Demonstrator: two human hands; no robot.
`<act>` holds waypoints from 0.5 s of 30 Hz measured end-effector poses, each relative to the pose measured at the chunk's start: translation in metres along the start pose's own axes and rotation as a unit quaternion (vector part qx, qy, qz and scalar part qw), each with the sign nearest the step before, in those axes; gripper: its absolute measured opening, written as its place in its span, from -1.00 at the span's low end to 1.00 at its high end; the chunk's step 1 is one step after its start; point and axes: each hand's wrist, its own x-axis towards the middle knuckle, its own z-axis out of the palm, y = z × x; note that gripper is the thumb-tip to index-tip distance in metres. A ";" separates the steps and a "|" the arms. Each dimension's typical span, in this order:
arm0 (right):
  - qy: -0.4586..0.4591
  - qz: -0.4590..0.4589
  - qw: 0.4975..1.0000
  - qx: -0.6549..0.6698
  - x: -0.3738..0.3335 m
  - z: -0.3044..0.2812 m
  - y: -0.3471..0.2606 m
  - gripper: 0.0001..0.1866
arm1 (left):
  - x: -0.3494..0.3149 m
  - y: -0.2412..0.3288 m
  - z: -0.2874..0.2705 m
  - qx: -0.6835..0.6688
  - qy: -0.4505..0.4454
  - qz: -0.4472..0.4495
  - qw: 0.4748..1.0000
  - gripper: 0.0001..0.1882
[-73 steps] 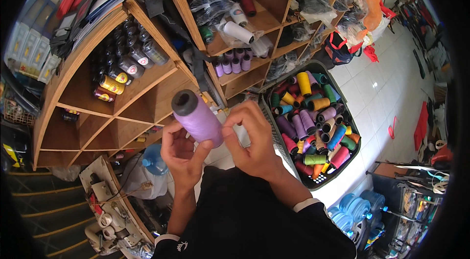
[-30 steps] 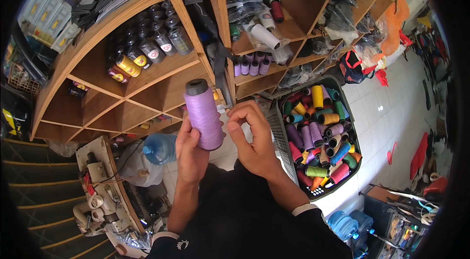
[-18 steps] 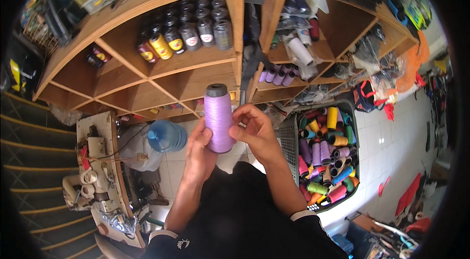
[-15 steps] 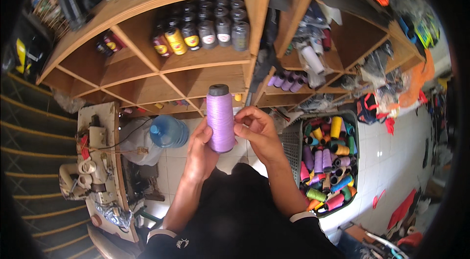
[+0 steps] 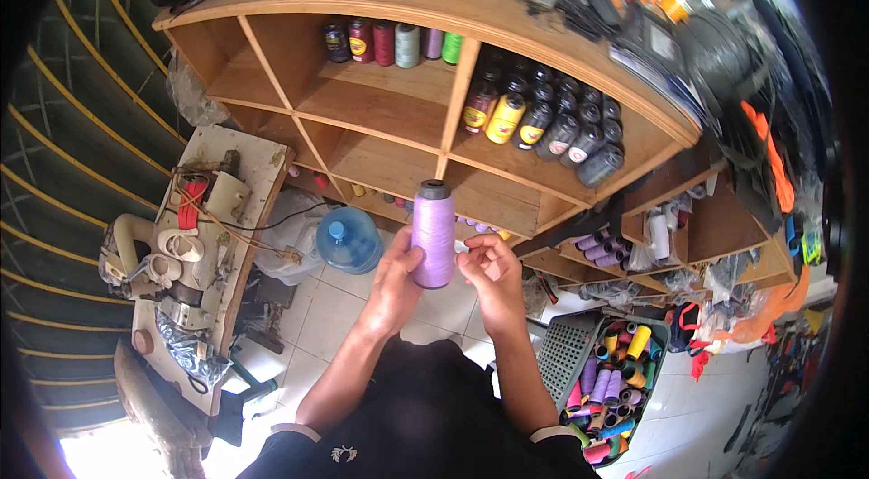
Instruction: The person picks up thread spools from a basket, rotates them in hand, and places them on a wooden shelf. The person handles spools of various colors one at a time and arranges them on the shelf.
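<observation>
A: Status, big to small?

B: Wooden shelf unit [image 5: 380, 103] is standing ahead of both hands, partly stocked. Green basket [image 5: 566, 354] is sitting right of the right hand, holding mixed cones [image 5: 613, 386]. Lilac cone [image 5: 434, 239] is being held up between the hands, off the shelving and out of the basket. So: one cone is being handled, the pile is lying unhandled. Nothing beyond that is showing.

A: Hands?

B: Left hand [image 5: 392, 284] is gripping the lilac cone low on its left side, near upright, dark end up. Right hand [image 5: 496, 280] is hanging just beside its right side, thumb and fingertips close together; can't tell if thread is running between them.

A: Counts, same order?

B: Shelving: two units showing, the second unit [image 5: 706, 234] standing ahead-right of the right hand. Worktable [image 5: 204, 148]: one, left of the left hand, carrying one sewing machine [image 5: 195, 275]. Basket: one. Blue water bottle [image 5: 351, 248]: one, standing ahead-left of the left hand. Cones: one in hand; six top-row cones [image 5: 406, 45] showing ahead. Dark cones [image 5: 563, 130] ahead-right and the basket pile are overlapping, so no count.
</observation>
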 end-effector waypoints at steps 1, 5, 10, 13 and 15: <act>-0.005 -0.054 0.997 -0.054 0.001 0.011 0.004 -0.52 | 0.002 0.003 -0.013 0.033 0.012 0.024 0.999 -0.48; -0.001 -0.252 0.919 -0.303 0.019 0.054 0.017 -0.26 | 0.017 0.019 -0.049 0.234 0.056 0.106 0.965 -0.56; 0.012 -0.257 0.907 -0.333 0.054 0.090 0.035 -0.29 | 0.043 0.032 -0.075 0.325 0.075 0.185 0.925 -0.51; 0.041 -0.228 0.938 -0.259 0.087 0.102 0.049 -0.36 | 0.068 0.046 -0.083 0.374 0.079 0.196 0.903 -0.55; 0.070 -0.221 0.944 -0.236 0.113 0.110 0.053 -0.40 | 0.092 0.058 -0.088 0.418 0.068 0.200 0.884 -0.59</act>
